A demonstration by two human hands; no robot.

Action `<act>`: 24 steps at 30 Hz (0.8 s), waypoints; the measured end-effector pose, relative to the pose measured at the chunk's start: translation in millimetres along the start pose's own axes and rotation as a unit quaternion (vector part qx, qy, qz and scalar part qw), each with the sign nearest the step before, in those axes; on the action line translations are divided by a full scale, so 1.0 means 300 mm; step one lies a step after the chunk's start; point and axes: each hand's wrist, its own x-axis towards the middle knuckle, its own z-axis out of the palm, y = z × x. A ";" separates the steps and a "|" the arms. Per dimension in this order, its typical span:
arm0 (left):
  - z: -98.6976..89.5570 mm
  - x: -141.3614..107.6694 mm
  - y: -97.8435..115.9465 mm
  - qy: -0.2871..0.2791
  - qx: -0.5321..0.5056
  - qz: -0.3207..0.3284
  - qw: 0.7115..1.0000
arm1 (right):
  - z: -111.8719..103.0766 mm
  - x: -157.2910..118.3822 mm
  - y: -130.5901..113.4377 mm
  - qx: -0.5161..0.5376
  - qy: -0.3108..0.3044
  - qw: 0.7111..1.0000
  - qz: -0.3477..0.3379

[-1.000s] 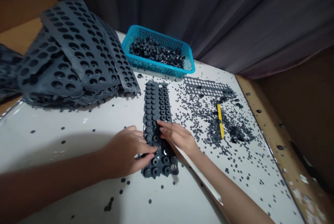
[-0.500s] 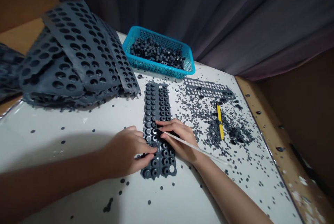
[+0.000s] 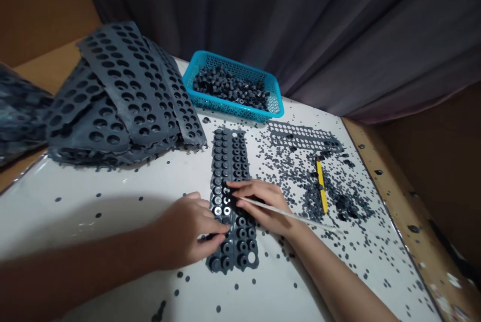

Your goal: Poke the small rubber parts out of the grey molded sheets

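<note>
A dark grey rubber sheet (image 3: 230, 162) with rows of raised ring-shaped parts lies lengthwise on the white table. My left hand (image 3: 191, 232) is closed at its left side, thumb and forefinger pinched on the sheet's lower half. Over the sheet's middle, my right hand (image 3: 265, 204) grips a thin white stick (image 3: 285, 212) between thumb and fingers. The stick's tip is at the fingertips, and its other end reaches back above the right forearm. One round hole shows at the sheet's lower right corner and another near its top.
Behind stands a blue basket (image 3: 233, 106) of small dark parts. Stacked perforated grey sheets (image 3: 124, 96) fill the back left. To the right lie an emptied perforated strip (image 3: 304, 136), a yellow tool (image 3: 322, 187) and many scattered dark discs. A dark curtain (image 3: 281, 21) hangs behind.
The whole view has shifted, so everything sits slightly lower and further right. Both hands keep nearly the same place and grip on the sheet.
</note>
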 end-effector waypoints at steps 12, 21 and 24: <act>0.004 0.005 -0.005 -0.013 0.021 -0.010 1.000 | 0.002 -0.010 0.025 -0.009 -0.010 0.999 -0.046; 0.013 0.008 0.000 0.009 0.017 -0.018 1.000 | 0.042 -0.028 0.067 -0.149 0.006 0.984 -0.093; 0.012 0.008 0.003 0.004 0.019 -0.023 1.000 | 0.057 -0.029 0.069 -0.113 0.012 0.993 -0.016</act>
